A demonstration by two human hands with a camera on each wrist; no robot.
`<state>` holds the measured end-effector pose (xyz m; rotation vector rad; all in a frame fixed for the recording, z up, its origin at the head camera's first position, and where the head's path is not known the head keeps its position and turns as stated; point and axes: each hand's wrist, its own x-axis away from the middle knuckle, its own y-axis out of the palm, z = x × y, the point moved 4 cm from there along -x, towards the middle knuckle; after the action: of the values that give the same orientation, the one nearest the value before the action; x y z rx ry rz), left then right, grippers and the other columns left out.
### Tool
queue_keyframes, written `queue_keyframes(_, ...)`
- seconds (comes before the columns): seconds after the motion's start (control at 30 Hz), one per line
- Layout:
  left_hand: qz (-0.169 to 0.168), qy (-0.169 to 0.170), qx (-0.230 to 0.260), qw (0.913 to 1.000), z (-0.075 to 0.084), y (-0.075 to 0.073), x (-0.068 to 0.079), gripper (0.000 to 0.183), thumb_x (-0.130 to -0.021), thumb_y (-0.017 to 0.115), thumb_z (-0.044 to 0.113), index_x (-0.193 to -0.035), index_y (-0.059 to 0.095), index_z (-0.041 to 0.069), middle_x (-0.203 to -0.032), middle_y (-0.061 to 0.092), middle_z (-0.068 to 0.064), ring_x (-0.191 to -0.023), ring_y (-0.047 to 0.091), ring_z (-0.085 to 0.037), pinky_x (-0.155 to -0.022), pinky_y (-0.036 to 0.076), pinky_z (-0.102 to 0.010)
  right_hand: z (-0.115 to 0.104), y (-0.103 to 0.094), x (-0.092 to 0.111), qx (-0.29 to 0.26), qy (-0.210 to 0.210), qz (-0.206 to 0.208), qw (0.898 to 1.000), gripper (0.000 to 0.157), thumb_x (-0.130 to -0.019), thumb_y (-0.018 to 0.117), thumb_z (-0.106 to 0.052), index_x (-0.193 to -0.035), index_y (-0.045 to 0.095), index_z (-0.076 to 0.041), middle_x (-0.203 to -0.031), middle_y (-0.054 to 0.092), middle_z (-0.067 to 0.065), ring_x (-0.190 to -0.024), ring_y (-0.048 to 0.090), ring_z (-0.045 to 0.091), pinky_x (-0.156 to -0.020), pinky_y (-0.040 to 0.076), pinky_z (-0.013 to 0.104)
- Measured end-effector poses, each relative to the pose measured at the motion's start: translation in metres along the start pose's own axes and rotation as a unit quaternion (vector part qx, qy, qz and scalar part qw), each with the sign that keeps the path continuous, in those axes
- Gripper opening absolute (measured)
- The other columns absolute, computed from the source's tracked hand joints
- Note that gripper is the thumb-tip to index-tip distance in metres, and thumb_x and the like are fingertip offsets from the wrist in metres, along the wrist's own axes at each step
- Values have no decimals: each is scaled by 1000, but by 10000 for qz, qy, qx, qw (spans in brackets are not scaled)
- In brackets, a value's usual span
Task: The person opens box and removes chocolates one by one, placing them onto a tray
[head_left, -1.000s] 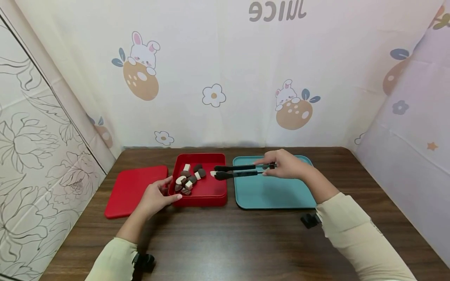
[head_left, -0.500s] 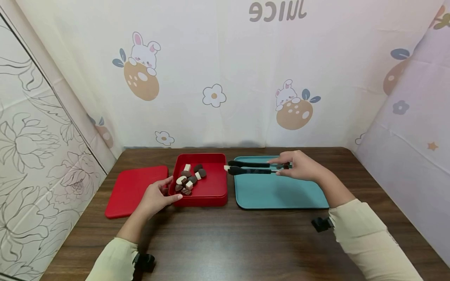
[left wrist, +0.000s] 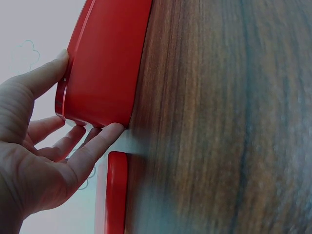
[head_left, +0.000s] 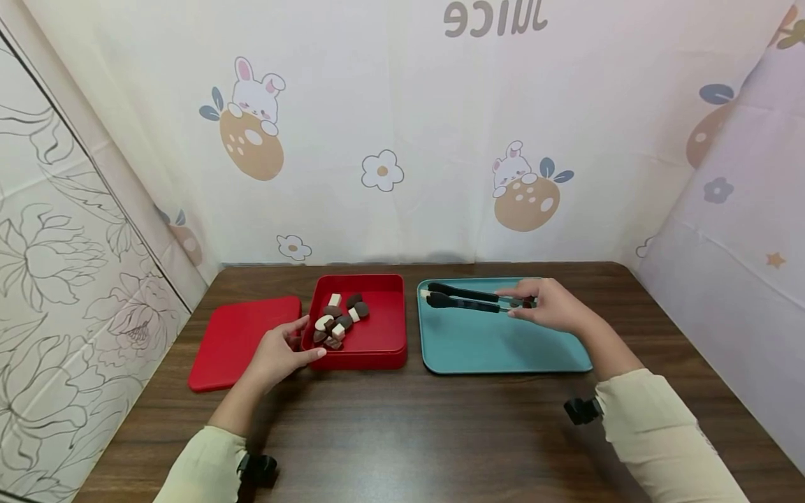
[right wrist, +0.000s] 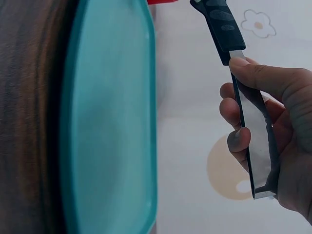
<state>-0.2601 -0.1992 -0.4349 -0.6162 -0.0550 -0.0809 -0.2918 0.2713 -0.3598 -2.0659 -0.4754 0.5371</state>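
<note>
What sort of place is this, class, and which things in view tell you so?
Probably an indoor corner set up for recording: a wood-grain table has rabbit-printed cloth behind it, and the person has small wrist-worn black devices.

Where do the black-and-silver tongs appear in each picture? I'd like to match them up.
Head: black-and-silver tongs, right of centre, in the right hand.
Left wrist: not in it.
Right wrist: right side, running down from the top edge.
Shared landmark: the brown wood-grain table, in all three.
</note>
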Motion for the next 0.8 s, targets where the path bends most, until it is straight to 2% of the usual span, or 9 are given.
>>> queue_keyframes(0.4,-1,-22,30,10000,-2,0,0,81,-81,81,29,-148,42,8,-136,54,-22,-119,55,-36,-88,54,-44,17,16,3,139,292,311,9990,40,-85,74,-4,-124,67,-5,-71,52,-6,-56,42,11,-49,39,27)
queue_keyframes(0.6,11,-27,56,10000,-2,0,0,82,-80,82,30,-148,42,8,-135,55,-22,-118,56,-35,-88,54,-44,18,26,1,623,347,474,9963,41,-86,74,-5,-126,66,-5,-70,48,-4,-52,40,10,-47,37,27)
queue_keyframes(0.8,35,3,15,10000,-3,0,-1,81,-80,82,32,-147,43,8,-133,56,-22,-114,57,-35,-85,56,-42,18,36,-2,959,529,517,9926,43,-85,75,-5,-127,66,-6,-78,54,0,-55,42,11,-47,39,28)
